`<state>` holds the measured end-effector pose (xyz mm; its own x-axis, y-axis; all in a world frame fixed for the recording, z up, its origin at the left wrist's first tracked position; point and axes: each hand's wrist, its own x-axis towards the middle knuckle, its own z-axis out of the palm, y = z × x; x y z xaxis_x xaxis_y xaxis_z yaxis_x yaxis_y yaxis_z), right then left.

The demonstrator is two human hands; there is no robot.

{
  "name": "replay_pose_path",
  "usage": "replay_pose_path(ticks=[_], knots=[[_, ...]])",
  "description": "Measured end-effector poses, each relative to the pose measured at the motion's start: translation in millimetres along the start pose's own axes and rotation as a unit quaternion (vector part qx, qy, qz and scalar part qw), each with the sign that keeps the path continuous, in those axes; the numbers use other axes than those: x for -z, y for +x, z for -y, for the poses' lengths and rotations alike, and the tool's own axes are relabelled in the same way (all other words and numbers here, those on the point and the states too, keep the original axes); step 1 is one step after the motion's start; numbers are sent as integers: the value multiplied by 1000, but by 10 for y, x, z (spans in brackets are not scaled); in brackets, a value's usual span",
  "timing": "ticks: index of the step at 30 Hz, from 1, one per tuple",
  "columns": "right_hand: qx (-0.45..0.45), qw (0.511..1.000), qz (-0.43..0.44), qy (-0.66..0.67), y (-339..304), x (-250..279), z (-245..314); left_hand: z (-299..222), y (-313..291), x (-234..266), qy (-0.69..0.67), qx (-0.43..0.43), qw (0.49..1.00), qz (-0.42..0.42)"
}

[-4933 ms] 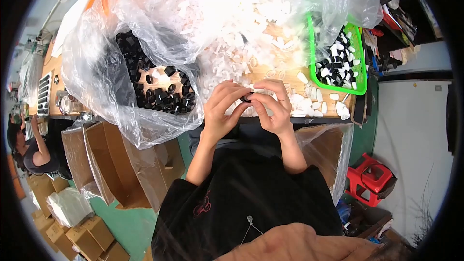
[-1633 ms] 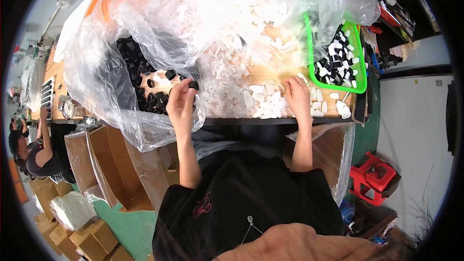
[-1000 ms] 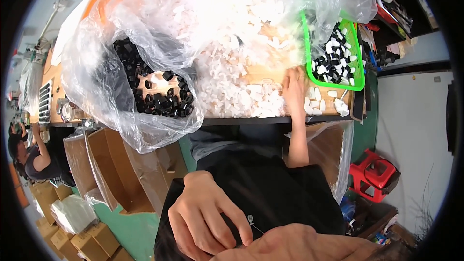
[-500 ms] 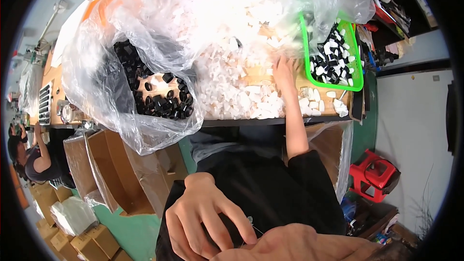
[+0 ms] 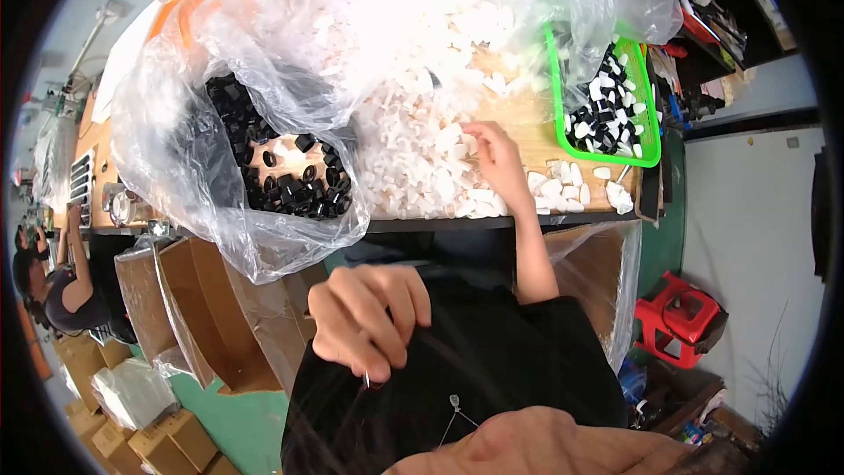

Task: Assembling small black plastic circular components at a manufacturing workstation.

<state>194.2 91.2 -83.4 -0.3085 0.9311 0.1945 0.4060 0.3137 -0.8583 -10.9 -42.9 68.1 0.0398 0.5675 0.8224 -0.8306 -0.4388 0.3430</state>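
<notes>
The right hand (image 5: 495, 156) was stretched onto the heap of small white plastic parts (image 5: 422, 149) on the wooden bench (image 5: 527, 127), fingertips pinching at one piece. The left hand (image 5: 367, 319) was drawn close to the black garment (image 5: 457, 378), fingers curled; any contents could not be told. Black plastic caps (image 5: 281, 176) lay within reach in a clear plastic bag (image 5: 185, 158), and a green plastic basket (image 5: 648, 105) held mixed pieces.
</notes>
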Motion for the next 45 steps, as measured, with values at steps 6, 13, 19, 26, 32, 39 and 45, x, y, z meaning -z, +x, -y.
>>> replay_pose_path(ticks=[6,13,19,26,32,39,45], knots=[[3,996,-30,-82,25,211,-174,166,-436,256,207,103,935,-268],[31,965,-56,-254,-14,-97,-208,659,-769,690,168,249,860,-412],[49,993,-78,75,-101,-26,457,765,-897,781,150,258,848,-438],[168,981,-101,-3,-246,-45,902,822,-809,744,180,272,854,-405],[182,980,-71,-38,-242,-85,885,814,-739,710,221,283,856,-373],[179,982,-64,-26,-239,-89,860,795,-765,727,306,292,836,-351],[107,990,-76,43,-315,-218,840,865,-679,645,428,253,803,-327]])
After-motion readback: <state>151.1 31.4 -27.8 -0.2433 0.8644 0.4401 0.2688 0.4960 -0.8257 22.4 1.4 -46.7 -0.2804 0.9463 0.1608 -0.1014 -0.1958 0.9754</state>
